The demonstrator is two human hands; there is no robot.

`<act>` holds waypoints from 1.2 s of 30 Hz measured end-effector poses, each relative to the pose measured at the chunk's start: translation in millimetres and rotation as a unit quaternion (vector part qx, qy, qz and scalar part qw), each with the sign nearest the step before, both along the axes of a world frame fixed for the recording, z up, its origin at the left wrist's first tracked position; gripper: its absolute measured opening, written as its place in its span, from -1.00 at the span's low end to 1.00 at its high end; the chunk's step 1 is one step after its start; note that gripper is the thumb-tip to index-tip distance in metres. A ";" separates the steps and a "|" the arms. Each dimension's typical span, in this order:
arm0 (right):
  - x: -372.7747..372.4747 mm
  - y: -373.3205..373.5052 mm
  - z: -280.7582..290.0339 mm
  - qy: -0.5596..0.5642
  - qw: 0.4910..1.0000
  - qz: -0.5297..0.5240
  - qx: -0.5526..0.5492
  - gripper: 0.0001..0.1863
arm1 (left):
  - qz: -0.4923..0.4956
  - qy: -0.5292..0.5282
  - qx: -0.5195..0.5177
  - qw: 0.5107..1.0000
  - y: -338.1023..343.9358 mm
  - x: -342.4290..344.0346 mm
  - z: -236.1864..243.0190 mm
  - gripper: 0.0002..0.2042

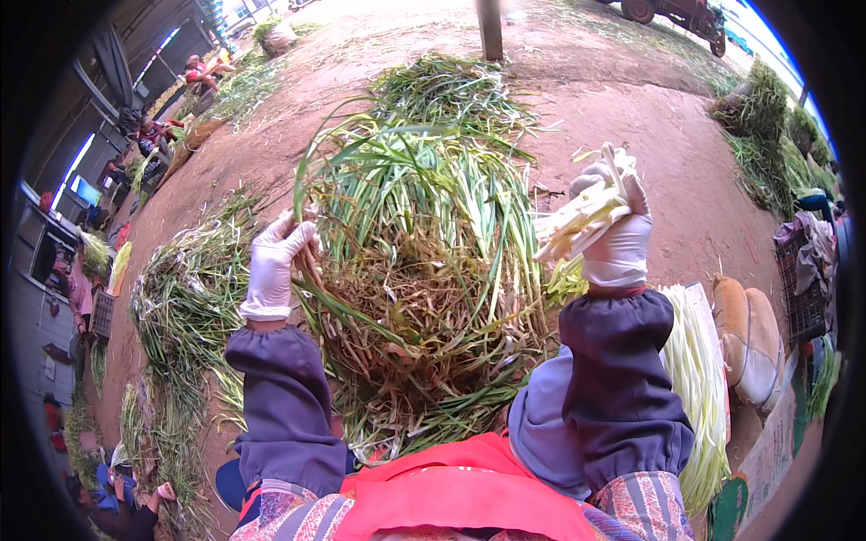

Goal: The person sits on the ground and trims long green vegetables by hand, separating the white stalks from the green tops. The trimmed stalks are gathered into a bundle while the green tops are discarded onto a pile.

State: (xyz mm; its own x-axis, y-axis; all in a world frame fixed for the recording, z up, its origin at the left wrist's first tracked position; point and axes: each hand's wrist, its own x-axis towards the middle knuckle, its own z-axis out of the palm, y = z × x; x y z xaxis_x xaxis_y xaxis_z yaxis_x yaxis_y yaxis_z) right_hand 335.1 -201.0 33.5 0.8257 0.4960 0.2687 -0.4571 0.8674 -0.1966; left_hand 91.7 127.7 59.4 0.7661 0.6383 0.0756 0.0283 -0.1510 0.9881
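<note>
My left hand [278,261], in a white glove, is closed round a few long green leaves [302,194] with browned, withered ends. Raised at the right, my gloved right hand [618,230] grips a bundle of pale, whitish-yellow stalks [577,224], some poking up above the fingers. Between my arms lies a big heap of leafy green plants [433,194], its near side a tangle of dry brown leaves [410,307]. They resemble garlic plants, but the exact kind is unclear. Long pale stripped stalks [690,379] lie side by side next to my right forearm.
Loose green leaves [194,298] spread over the earth floor at my left. Stuffed tan sacks [749,338] and a dark crate [801,284] stand at the right. A post [489,32] rises beyond the heap. Several people sit along the far left, among them a person in red [203,72].
</note>
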 end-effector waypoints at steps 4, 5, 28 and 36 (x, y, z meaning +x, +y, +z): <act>-14.9 11.7 5.6 -0.004 0.999 0.033 -0.009 -0.54 | 0.042 0.176 0.154 0.971 -2.7 -37.1 -41.9 -0.71; -18.5 14.0 4.6 -0.007 0.999 0.020 -0.030 -0.60 | 0.035 0.234 0.254 0.938 -8.1 -48.2 -57.6 -0.67; -3.9 12.2 -1.2 0.047 0.993 0.104 0.013 -0.64 | 0.068 0.477 0.406 0.776 -23.4 -75.9 -88.0 -0.53; 3.1 -9.5 6.7 -0.019 0.999 0.027 -0.038 -0.65 | -0.175 0.096 0.416 0.887 -121.4 68.7 -168.5 -0.74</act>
